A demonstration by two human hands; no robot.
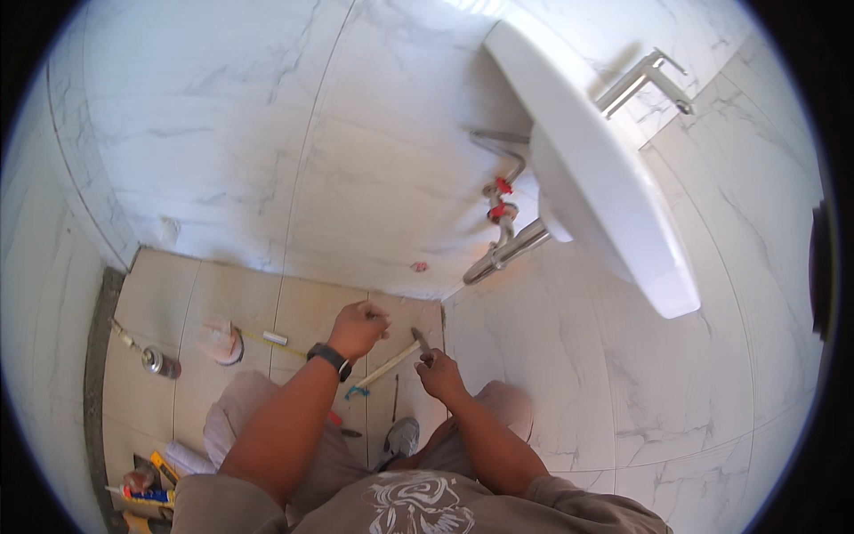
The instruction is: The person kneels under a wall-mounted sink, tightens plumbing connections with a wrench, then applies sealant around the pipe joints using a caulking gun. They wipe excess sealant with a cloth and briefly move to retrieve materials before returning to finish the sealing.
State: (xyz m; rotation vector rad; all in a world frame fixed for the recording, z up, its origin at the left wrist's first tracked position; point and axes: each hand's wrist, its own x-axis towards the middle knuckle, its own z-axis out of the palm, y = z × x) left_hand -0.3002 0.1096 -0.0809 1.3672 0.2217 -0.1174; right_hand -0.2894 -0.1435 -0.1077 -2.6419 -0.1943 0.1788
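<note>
The right hand (440, 377) has its fingers pinching the dark head of a hammer-like tool (389, 366), its pale handle slanting between both hands, over the tiled floor (320, 304). The left, wearing a watch (330, 360), curls its fingers; whether they pinch anything, one cannot tell.

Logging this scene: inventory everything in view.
Washbasin: 1, white, upper right
Faucet: 1, silver, on washbasin
Valve handles: 2, red, below washbasin
Drainpipe: 1, silver, below washbasin
Canister: 1, silver, left floor
Round object: 1, pinkish-white, left floor
Small piece: 1, white, centre-left floor
Strip: 1, cream, between hands
Rod: 1, black, lower-centre floor
Clutter: count unclear, mixed, lower-left floor
Slim tool: 1, grey, right hand
Watch: 1, black, left wrist
Shoe: 1, grey, lower centre
Left hand: 1, bare, centre-left
Right hand: 1, bare, centre
</note>
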